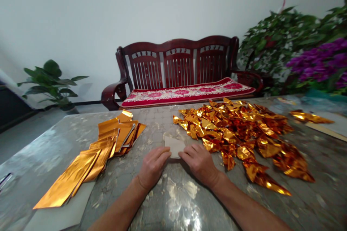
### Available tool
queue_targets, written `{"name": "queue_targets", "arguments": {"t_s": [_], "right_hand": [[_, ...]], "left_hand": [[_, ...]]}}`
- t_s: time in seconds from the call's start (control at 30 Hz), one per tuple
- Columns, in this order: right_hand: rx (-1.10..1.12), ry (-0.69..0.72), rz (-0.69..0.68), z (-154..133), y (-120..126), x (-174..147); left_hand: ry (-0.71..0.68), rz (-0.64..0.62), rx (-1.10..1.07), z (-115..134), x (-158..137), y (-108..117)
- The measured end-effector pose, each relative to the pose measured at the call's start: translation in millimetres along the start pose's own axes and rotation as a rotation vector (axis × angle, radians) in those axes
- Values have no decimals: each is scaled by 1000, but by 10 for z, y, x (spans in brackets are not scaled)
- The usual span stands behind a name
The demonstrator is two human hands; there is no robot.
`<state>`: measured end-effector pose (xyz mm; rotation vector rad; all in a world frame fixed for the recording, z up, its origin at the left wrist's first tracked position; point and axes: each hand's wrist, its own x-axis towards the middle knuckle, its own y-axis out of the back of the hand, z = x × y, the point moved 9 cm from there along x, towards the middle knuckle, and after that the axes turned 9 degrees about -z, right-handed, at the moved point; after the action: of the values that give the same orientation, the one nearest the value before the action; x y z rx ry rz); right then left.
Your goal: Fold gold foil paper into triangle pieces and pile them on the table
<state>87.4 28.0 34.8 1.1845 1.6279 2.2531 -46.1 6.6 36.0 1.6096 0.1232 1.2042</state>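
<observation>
A small pale sheet of paper (pixel 174 145) is held just above the table, its whitish side up. My left hand (pixel 155 164) pinches its near left edge between thumb and fingers. On the near right edge, my right hand (pixel 199 162) pinches the same sheet. To the left lies a loose stack of flat gold foil paper sheets (pixel 73 173), fanned out in an overlapping row. A large heap of folded, crumpled gold foil pieces (pixel 238 130) spreads over the table on the right.
The table (pixel 151 191) has a shiny, patterned grey cover. Beyond its far edge stands a dark wooden bench (pixel 179 65) with a red patterned cushion (pixel 189 92). Potted plants (pixel 54 83) and purple flowers (pixel 321 59) flank it. A single folded foil piece (pixel 311 117) lies at the right.
</observation>
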Motion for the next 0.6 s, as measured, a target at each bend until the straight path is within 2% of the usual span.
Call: {"name": "queue_targets", "arguments": {"t_s": [0.1, 0.23, 0.4, 0.6], "right_hand": [[-10, -41, -25, 36, -5, 6], [18, -37, -180, 44, -228, -6], [113, -113, -272, 117, -346, -32], [313, -206, -317, 224, -370, -42]], "left_hand": [[11, 10, -26, -19, 3, -23], [85, -162, 18, -55, 7, -188], [208, -367, 92, -151, -10, -328], [402, -491, -88, -329, -61, -409]]}}
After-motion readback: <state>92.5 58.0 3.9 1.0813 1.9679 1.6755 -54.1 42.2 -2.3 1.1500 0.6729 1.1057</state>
